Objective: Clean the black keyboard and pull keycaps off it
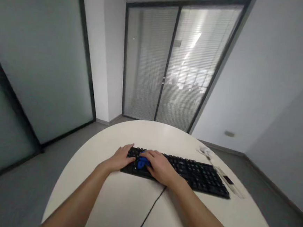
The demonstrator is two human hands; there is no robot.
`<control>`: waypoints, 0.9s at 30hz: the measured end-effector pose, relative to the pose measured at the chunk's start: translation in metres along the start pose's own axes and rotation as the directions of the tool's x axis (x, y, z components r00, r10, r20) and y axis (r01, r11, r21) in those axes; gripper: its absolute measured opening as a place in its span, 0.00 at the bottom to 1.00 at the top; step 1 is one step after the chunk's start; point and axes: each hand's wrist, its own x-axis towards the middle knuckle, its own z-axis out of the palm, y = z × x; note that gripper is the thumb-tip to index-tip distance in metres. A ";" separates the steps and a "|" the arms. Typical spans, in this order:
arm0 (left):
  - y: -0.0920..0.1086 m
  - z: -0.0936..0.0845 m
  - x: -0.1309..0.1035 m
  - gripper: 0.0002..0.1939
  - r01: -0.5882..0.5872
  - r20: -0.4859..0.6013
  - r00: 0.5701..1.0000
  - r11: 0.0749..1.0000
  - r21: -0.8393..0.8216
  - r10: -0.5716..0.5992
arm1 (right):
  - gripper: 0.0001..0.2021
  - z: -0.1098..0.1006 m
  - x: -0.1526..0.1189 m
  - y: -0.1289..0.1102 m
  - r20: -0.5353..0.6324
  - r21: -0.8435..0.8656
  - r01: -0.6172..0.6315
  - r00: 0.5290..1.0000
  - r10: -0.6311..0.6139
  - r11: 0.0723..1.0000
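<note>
- White table [113,201] in front of you.
- Black keyboard [201,173] on it, long axis left to right, right end nearer you.
- Your right hand [160,165]: nearer the cloth, gripping it.
- Your left hand [121,157]: loosely spread, steadying the left end.
- Blue cloth [142,162]: on the left-side keys, between your hands.

Head-worn camera looks forward and down over the table [123,202].

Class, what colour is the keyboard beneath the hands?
The keyboard is black; see the head view.
</note>
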 end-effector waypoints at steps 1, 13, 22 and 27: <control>0.000 0.000 0.000 0.38 -0.001 -0.002 1.000 1.000 0.001 0.001 | 0.22 -0.002 -0.004 -0.004 0.016 0.018 0.025 1.000 -0.025 1.000; -0.001 0.003 0.000 0.38 0.020 0.021 1.000 1.000 -0.021 -0.020 | 0.22 0.000 0.003 0.000 -0.018 -0.150 -0.142 0.990 0.140 0.978; -0.003 0.003 0.001 0.38 0.005 0.035 0.999 1.000 -0.010 -0.004 | 0.14 0.008 0.002 -0.022 -0.062 -0.088 -0.127 0.991 0.122 0.988; -0.005 0.004 0.000 0.38 0.009 0.045 0.999 1.000 -0.015 -0.008 | 0.11 0.008 -0.014 -0.030 -0.034 -0.142 -0.052 0.998 0.048 0.988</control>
